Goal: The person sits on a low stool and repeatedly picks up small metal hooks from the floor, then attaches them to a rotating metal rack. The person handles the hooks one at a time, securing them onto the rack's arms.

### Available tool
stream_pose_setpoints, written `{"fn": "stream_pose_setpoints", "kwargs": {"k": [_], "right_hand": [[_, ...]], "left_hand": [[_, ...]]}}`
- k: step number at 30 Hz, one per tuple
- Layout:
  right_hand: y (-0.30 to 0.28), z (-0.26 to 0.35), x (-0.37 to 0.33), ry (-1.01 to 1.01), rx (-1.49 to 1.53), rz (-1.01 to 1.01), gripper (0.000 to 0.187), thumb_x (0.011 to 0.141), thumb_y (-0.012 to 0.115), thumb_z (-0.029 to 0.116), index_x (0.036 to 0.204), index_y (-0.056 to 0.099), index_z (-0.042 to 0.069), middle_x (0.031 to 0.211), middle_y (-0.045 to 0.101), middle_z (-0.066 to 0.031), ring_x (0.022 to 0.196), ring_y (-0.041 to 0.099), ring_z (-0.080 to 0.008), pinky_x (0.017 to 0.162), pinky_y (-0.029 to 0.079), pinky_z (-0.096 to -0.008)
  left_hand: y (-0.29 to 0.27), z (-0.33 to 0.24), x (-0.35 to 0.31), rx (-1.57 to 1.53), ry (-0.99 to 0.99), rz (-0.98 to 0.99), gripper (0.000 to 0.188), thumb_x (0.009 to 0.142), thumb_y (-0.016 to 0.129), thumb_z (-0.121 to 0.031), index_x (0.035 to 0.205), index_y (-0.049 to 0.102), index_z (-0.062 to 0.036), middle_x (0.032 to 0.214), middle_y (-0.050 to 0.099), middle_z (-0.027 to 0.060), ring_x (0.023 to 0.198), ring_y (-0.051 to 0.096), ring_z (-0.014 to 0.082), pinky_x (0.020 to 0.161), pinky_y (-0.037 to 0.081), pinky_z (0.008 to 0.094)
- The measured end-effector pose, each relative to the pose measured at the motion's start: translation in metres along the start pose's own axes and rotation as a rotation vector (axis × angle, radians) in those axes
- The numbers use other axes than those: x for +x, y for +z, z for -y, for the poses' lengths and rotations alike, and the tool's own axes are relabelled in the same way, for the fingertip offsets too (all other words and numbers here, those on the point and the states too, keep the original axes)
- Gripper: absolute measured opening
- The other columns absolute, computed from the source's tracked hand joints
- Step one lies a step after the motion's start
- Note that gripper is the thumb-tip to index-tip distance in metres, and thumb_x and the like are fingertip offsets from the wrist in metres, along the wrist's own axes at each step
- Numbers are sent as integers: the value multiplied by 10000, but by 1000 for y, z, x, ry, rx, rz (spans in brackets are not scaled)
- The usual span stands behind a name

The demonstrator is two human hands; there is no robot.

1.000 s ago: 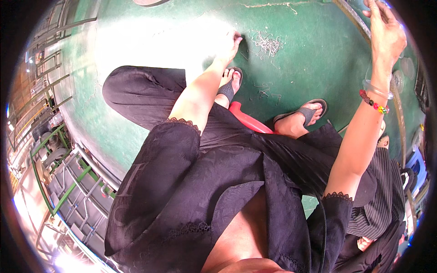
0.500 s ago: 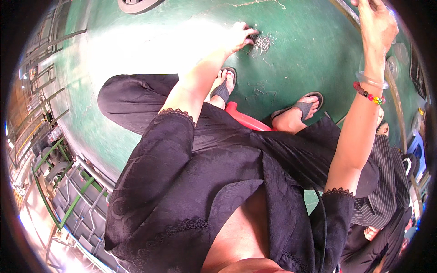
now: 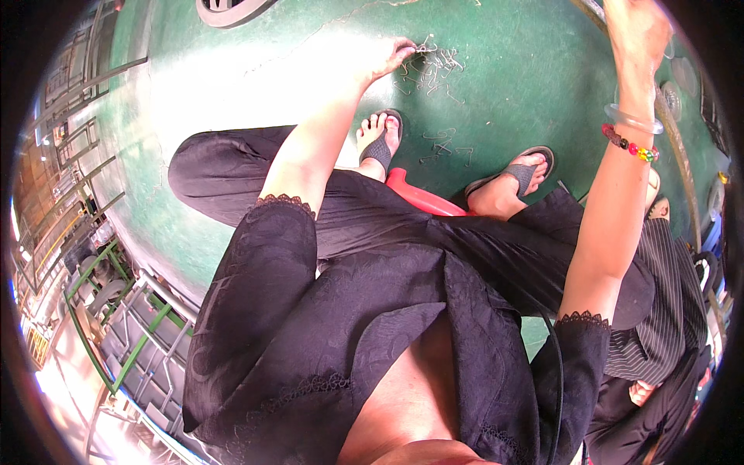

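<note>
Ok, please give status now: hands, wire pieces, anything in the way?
Left hand at the loose wire pieces, hold unclear. Right hand partly cut off by top edge, hold unclear. Strong glare on the green floor beside left hand.

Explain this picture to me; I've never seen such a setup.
There is no machine here, just a person with two bare hands, seated with knees apart. A wide fisheye camera worn on the head looks down, so straight edges bend toward the rim.

On the green floor lies a loose pile of thin metal wire pieces, with a smaller scatter of wire nearer the sandaled feet. The left hand has its fingertips at the pile's edge; whether its grip holds a piece is unclear. The right hand is cut off by the upper edge, so whatever it holds is out of sight.
</note>
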State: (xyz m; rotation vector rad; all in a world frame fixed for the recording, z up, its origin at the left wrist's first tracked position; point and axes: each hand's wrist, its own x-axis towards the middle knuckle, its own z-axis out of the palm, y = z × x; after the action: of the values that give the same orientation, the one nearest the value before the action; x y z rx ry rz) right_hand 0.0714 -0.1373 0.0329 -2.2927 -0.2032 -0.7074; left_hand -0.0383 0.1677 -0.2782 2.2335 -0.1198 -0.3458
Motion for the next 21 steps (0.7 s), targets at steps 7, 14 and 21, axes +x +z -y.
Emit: {"fn": "stream_pose_setpoints", "kwargs": {"k": [7,14,21], "right_hand": [[1,7,2,-9,44,38,152,824,617,167,859,675,31,706,673,-82,554,636,-142,550,478,-273],[1,8,0,-14,89,35,157,824,619,168,879,680,34,709,674,-71,558,630,-131,540,468,-267],[4,12,-2,-29,131,16,183,821,623,166,912,685,19,718,677,-78,558,624,-131,549,465,-267]], "left_hand": [[-28,2,7,39,-327,244,247,862,615,-217,990,657,-10,738,689,57,590,650,156,599,537,314],[-39,-43,19,-16,-419,291,307,838,663,-279,982,650,-8,805,672,76,649,647,140,586,529,286],[-38,-15,23,255,-189,359,347,758,714,-390,975,705,-119,840,690,93,688,655,182,675,531,348]]}}
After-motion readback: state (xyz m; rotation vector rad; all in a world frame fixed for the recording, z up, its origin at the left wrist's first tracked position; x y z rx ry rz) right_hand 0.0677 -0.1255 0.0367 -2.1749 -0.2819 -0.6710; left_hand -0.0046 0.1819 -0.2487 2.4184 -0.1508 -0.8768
